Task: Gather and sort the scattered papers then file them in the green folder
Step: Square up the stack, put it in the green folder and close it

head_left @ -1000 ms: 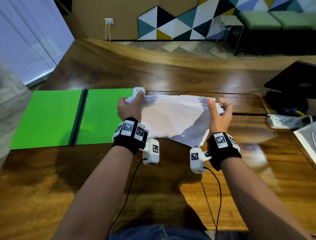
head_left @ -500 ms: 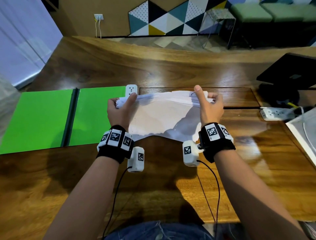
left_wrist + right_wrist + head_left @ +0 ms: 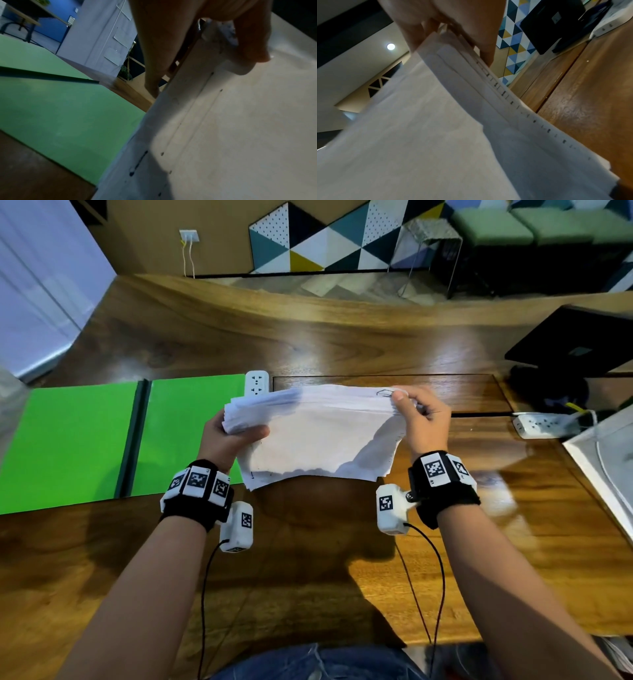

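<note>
A stack of white papers (image 3: 318,440) stands on its lower edge on the wooden table, held upright between both hands. My left hand (image 3: 233,436) grips the stack's upper left corner, thumb on the near face. My right hand (image 3: 421,419) pinches the upper right corner. The papers (image 3: 231,128) fill the left wrist view, with my thumb across them. In the right wrist view the paper stack (image 3: 428,135) shows its layered edges under my fingers (image 3: 484,44). The green folder (image 3: 78,440) lies open and flat to the left, its right flap partly behind the stack.
A white power strip (image 3: 257,383) sits just beyond the folder's far right corner. Another power strip (image 3: 544,424) with cables lies at the right. A black device (image 3: 575,344) stands at the far right, and a white object (image 3: 606,467) at the right edge.
My left hand slid down the stack's left edge and now clasps the corner from below. The right hand stays pinching the top right corner. The stack's edges look more even.
</note>
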